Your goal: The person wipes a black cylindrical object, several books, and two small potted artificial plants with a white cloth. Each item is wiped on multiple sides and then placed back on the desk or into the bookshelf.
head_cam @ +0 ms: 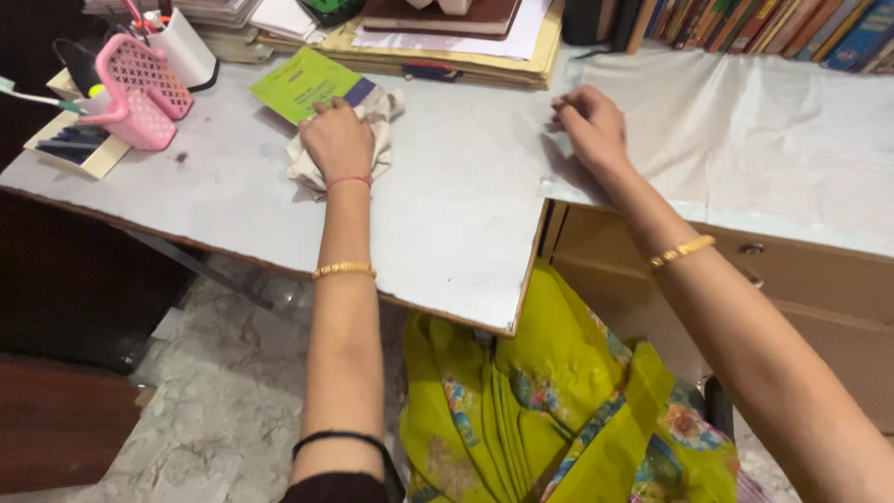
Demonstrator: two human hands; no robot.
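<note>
Head view shows the left hand [336,138] pressed closed on a crumpled cloth [377,126] near the far edge of the worktop [447,224], beside a green booklet [303,84], while the right hand [589,126] rests open and empty.

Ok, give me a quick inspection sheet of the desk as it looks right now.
Surface: grey desk top, worn front edge, small dark spots at left.
Job's things: crumpled cream cloth under the left hand, lying beside a green booklet.
Clutter: pink mesh organiser, white pen cup, stacked papers, row of books.
Grippers: left hand pressing the cloth; right hand flat on the white cover sheet.
Cables: nothing seen.
Surroundings: wooden drawers, marble floor.
</note>
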